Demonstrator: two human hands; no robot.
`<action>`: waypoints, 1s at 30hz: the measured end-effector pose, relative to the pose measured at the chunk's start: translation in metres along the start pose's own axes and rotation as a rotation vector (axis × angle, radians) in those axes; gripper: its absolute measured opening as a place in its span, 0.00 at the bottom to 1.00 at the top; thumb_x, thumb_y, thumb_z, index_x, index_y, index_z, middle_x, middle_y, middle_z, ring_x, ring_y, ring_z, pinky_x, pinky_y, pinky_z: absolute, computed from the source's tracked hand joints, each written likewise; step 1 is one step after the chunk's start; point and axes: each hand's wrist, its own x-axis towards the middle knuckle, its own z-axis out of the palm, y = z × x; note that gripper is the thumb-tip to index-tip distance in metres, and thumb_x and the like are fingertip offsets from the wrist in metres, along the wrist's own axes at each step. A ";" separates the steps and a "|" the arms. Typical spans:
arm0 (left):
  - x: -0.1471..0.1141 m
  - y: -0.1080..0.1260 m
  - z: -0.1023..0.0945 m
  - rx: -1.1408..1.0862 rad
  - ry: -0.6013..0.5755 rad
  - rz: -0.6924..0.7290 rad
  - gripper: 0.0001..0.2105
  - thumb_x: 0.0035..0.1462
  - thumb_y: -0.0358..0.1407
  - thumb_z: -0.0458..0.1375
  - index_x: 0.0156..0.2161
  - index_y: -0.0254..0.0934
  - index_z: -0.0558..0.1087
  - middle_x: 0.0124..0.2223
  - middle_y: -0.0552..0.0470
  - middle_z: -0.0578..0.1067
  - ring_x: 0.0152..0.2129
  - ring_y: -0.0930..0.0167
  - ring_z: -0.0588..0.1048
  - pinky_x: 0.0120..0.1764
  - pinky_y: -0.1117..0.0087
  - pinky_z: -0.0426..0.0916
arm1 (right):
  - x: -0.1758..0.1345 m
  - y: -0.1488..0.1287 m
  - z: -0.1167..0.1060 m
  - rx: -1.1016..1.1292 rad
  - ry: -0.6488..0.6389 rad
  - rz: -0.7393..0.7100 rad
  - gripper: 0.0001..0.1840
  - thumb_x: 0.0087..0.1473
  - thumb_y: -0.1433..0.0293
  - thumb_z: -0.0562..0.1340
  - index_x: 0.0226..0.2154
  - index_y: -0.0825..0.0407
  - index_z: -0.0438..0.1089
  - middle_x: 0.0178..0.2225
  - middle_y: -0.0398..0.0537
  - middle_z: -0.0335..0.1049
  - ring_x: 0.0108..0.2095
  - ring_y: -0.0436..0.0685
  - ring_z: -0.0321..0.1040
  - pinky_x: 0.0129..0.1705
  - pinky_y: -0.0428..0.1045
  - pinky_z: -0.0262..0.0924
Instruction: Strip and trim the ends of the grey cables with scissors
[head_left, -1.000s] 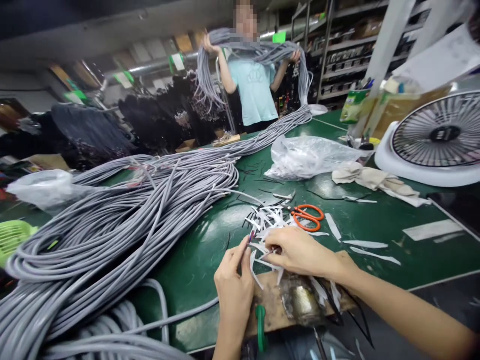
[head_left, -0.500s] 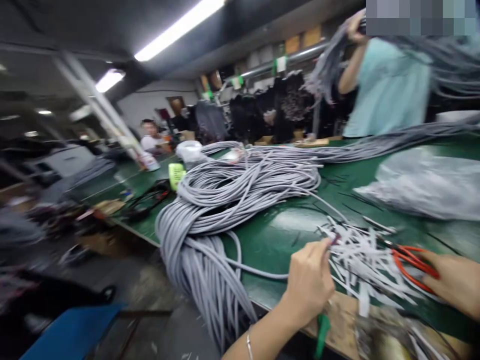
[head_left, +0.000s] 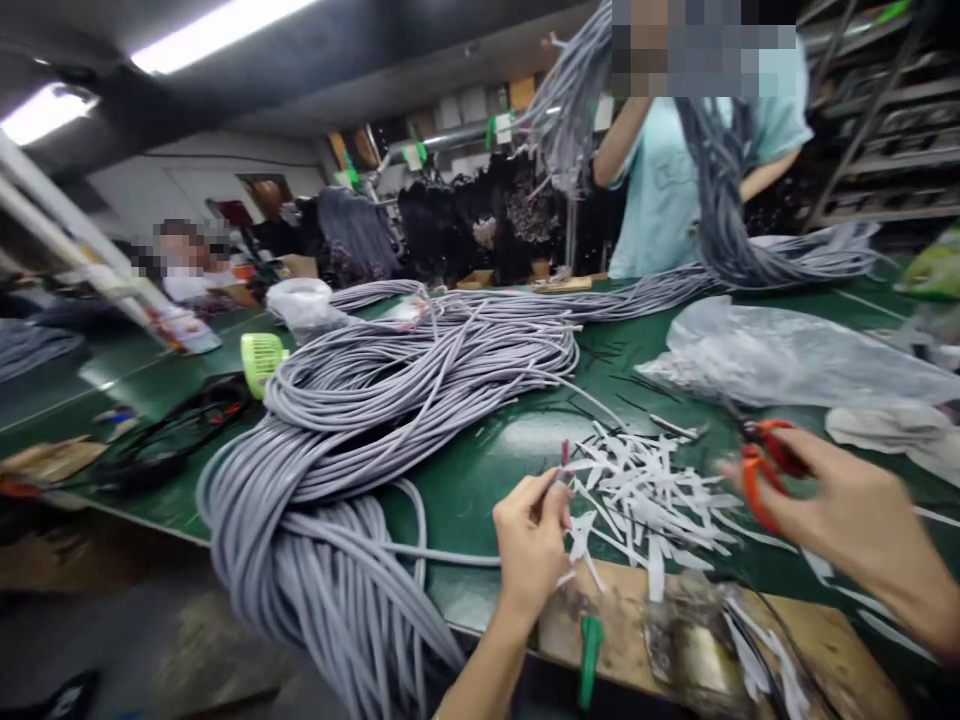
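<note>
Left hand: the left hand [head_left: 531, 540] pinches the stripped cable end [head_left: 564, 455] upright, at the worktop's [head_left: 480, 470] near edge.
Right hand: the right hand [head_left: 840, 505] is closed around orange-handled scissors [head_left: 765, 465], lifted above the worktop, blurred.
Between them: white paper strips [head_left: 645, 495] lie scattered.
Left side: grey cable coils [head_left: 390, 400] spill over the near edge.
Writing: none legible.

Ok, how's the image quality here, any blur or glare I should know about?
Head view: the right hand and its orange scissors are smeared by motion blur; the left hand and grey cable pile are sharper; ceiling strip lights blow out white, and the green table shows a soft sheen.
</note>
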 end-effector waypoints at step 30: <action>0.002 0.000 -0.011 -0.276 -0.156 -0.213 0.16 0.52 0.43 0.57 0.24 0.30 0.71 0.17 0.57 0.63 0.11 0.82 0.54 0.16 0.77 0.49 | 0.066 -0.087 0.044 -0.122 -0.134 -0.528 0.08 0.53 0.74 0.53 0.25 0.54 0.64 0.24 0.48 0.66 0.26 0.54 0.63 0.27 0.47 0.54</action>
